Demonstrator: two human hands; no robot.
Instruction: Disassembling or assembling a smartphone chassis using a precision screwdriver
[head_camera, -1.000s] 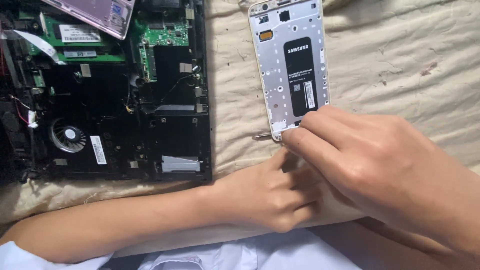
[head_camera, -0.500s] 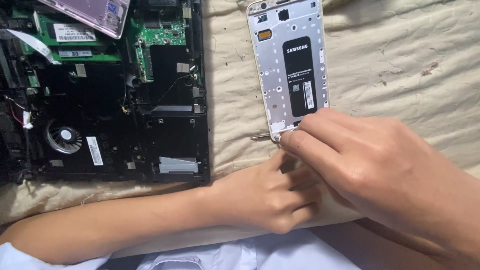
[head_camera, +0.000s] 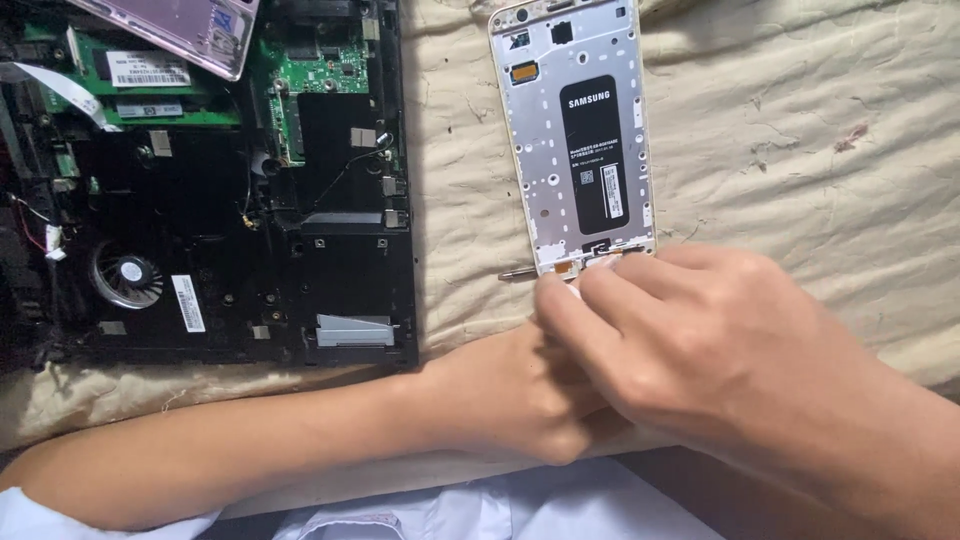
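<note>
With its back cover already off, the opened phone (head_camera: 585, 150) lies on the beige cloth (head_camera: 800, 150) right of a gutted laptop (head_camera: 230, 200) — our right hand (head_camera: 700, 350) and left hand (head_camera: 520, 400) pinch together at its near edge, what they grip hidden.

Opened white phone (head_camera: 580, 140) lies face down on beige cloth (head_camera: 800, 130). Right hand (head_camera: 720, 350) and left hand (head_camera: 510, 395) meet at its lower edge, fingertips pinched there. Opened laptop (head_camera: 210, 190) lies just left.
</note>
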